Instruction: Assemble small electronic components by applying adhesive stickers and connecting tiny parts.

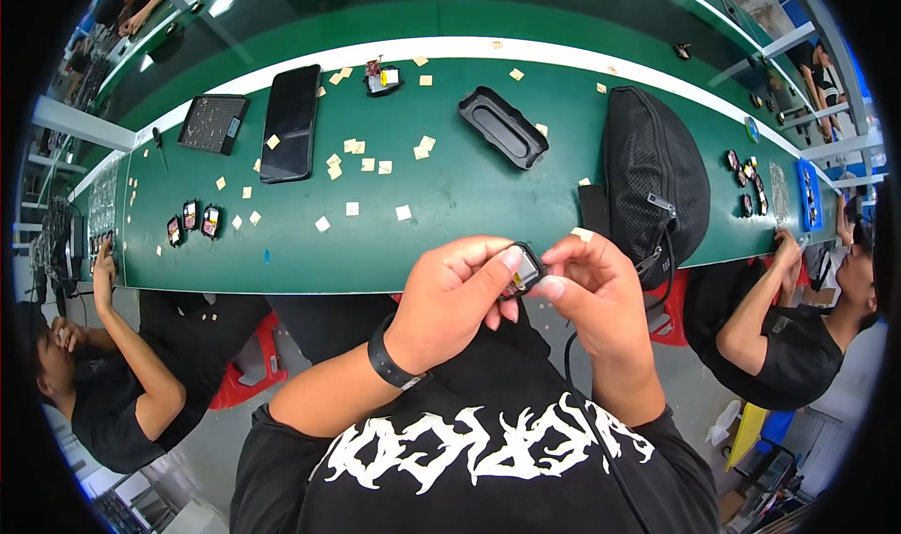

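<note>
I have the left hand (450, 285) closed on the small black device (526, 269), thumb across its face, seemingly to steady it and leave the far rim free. My right hand (598, 295) brings thumb and forefinger to that rim; I cannot tell whether they pinch it. The device sits above the near edge of the green table (310, 252). Beyond lie scattered cream squares (404, 213), perhaps spread for easy picking, a black tray (502, 126) and, rightward, a black pouch (657, 168).
</note>
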The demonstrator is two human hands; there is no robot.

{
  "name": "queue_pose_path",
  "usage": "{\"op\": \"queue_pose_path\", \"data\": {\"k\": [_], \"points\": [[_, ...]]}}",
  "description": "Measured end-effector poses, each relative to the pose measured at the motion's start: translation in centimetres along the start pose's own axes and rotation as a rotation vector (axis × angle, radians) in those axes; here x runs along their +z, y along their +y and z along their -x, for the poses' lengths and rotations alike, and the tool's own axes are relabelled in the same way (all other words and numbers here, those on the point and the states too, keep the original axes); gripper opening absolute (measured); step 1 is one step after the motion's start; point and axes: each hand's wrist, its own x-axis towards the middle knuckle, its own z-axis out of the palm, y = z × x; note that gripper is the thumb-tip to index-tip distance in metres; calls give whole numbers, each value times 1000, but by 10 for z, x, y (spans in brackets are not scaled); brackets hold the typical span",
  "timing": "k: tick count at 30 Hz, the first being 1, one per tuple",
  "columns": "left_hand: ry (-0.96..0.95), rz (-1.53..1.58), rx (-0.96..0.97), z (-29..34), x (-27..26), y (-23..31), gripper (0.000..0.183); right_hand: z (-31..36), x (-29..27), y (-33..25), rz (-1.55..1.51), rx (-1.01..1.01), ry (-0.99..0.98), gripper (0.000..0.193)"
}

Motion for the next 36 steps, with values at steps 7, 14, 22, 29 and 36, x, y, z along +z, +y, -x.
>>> {"op": "queue_pose_path", "data": {"k": [7, 14, 22, 29, 36], "points": [[138, 8, 77, 2, -2, 3, 26, 27, -27, -13, 294, -192, 150, 13], [50, -230, 146, 10, 1, 21, 31, 43, -59, -27, 719, -474, 244, 13], [-30, -258, 193, 17, 4, 26, 38, 30, -29, -22, 900, -679, -25, 24], [-51, -346, 190, 26, 10, 26, 43, 19, -15, -20, 929, -788, -125, 32], [-38, -539, 280, 27, 12, 33, 45, 13, -14, -15, 1030, -839, -135, 36]]}}
